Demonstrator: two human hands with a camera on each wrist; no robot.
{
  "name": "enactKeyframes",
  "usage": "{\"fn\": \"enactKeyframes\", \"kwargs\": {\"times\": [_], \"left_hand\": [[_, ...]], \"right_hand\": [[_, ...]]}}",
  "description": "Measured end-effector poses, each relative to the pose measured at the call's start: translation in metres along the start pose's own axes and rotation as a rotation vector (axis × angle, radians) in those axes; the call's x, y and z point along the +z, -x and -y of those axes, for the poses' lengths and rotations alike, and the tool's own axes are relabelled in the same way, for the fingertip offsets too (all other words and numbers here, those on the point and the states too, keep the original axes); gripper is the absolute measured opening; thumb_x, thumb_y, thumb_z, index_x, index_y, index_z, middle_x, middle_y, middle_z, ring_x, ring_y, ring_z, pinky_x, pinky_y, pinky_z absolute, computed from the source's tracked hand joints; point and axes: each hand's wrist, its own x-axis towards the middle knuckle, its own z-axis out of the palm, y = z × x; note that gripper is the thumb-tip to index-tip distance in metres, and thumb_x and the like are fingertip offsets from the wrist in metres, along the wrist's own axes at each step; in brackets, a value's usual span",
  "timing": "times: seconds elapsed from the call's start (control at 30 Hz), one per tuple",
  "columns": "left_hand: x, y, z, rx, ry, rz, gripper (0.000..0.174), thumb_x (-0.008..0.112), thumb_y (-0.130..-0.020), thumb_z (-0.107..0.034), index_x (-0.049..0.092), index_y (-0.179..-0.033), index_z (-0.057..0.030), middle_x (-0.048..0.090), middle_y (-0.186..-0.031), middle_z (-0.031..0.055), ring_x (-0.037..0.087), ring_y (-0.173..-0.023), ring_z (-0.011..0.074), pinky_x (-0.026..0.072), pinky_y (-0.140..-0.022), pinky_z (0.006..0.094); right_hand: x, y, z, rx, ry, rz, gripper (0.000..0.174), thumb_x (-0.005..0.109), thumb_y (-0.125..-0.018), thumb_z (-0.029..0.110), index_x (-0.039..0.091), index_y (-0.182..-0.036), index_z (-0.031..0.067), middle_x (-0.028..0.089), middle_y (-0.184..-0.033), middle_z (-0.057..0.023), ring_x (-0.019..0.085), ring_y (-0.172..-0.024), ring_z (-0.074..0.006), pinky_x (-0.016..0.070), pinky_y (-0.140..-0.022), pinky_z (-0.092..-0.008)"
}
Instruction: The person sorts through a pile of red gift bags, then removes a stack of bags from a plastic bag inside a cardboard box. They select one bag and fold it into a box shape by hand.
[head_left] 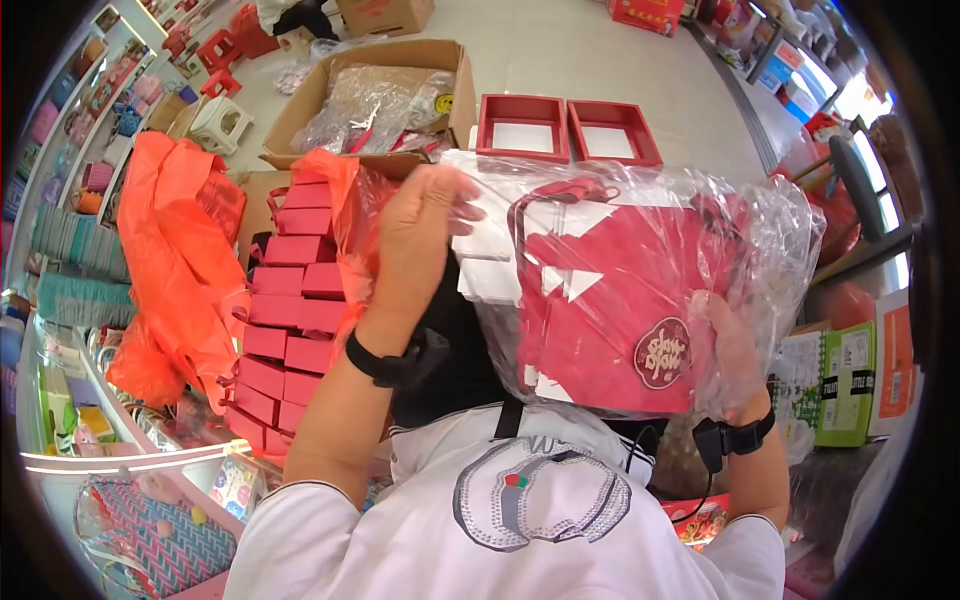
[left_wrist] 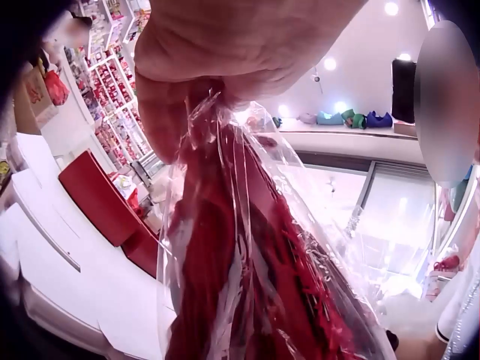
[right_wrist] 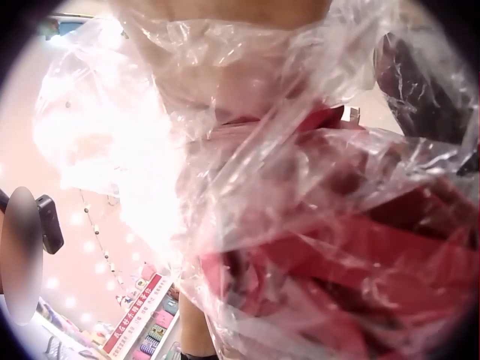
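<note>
The clear plastic bag (head_left: 640, 240) occupies the room between the two hands, in front of the person's white shirt (head_left: 560, 510). Its lower edge comes close to the shirt's hem, and its loose right edge spreads out toward the crowded right side. At the left, a narrow dark gap separates it from the stacked red boxes (head_left: 310, 280). Beyond the two red trays (head_left: 522, 125), the pale floor (head_left: 545, 55) gives an open stretch.

The film of the bag is thin, shiny and full of creases. Inside lie flat red gift bags (head_left: 590, 330), with a dark cord loop (head_left: 565, 192) and a scalloped label (head_left: 661, 353). White cards (head_left: 487, 280) with straight edges show at its left side. The red boxes are smooth and rectangular, next to a soft, crumpled orange bag (head_left: 175, 270); behind them stands a brown cardboard carton (head_left: 460, 95).

The left hand (head_left: 425, 225) pinches the plastic bag at its upper left corner, and the film falls in folds below the fingers. The right hand (head_left: 724, 345) is at the bag's right side, touching the film, which partly covers it; whether its fingers grip, I cannot tell.
</note>
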Motion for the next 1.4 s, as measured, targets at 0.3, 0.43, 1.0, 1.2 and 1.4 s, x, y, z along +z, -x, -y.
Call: {"fn": "enactKeyframes", "kwargs": {"times": [0.3,0.43,1.0,1.2,1.4], "left_hand": [[-0.087,-0.04,-0.004,-0.167,0.319,-0.034,0.044,0.052,-0.109,-0.037,0.052,-0.134,-0.0009,0.066,-0.117,0.0116,0.067,-0.108,0.0231,0.0578,-0.087,0.0371],[-0.067,0.005,-0.016,-0.416,0.327,0.236,0.058,0.057,-0.106,-0.042,0.042,-0.146,-0.0024,0.063,-0.129,0.0127,0.065,-0.114,0.0246,0.0562,-0.091,0.0377],[-0.314,-0.141,-0.003,-0.255,-0.306,-0.305,0.019,0.063,-0.1,-0.026,0.065,-0.092,-0.0083,0.058,-0.074,-0.0007,0.054,-0.06,0.0109,0.0426,-0.05,0.0293],[-0.427,-0.178,0.041,-0.159,0.108,-0.685,0.011,0.057,-0.1,-0.01,0.06,-0.095,0.0001,0.061,-0.082,0.0069,0.06,-0.068,0.0185,0.0524,-0.06,0.0316],[-0.404,-0.174,0.043,-0.047,0.309,-0.754,0.024,0.049,-0.101,-0.005,0.049,-0.12,0.0103,0.06,-0.115,0.0239,0.064,-0.108,0.0357,0.0588,-0.096,0.0475]], "right_hand": [[-0.008,-0.012,0.024,-0.152,0.016,-0.039,0.044,0.06,-0.097,0.023,0.056,-0.135,0.0022,0.069,-0.118,-0.0108,0.071,-0.098,-0.0204,0.0603,-0.08,-0.0344],[0.038,-0.011,0.039,-0.267,-0.088,-0.004,0.044,0.062,-0.098,0.024,0.056,-0.136,0.0031,0.068,-0.121,-0.01,0.07,-0.104,-0.0202,0.0597,-0.083,-0.0342],[0.052,-0.072,0.046,-0.037,-0.267,0.157,0.031,0.069,-0.098,0.018,0.061,-0.123,0.0016,0.074,-0.111,-0.0128,0.076,-0.095,-0.0224,0.065,-0.084,-0.0367],[0.062,-0.082,0.048,-0.036,-0.274,0.119,0.031,0.069,-0.097,0.016,0.06,-0.123,0.001,0.074,-0.11,-0.0127,0.075,-0.095,-0.0223,0.0646,-0.085,-0.0362],[0.078,-0.098,0.061,-0.076,-0.248,0.058,0.031,0.071,-0.097,0.025,0.064,-0.119,0.005,0.076,-0.109,-0.0098,0.075,-0.091,-0.0193,0.0637,-0.085,-0.0361]]}}
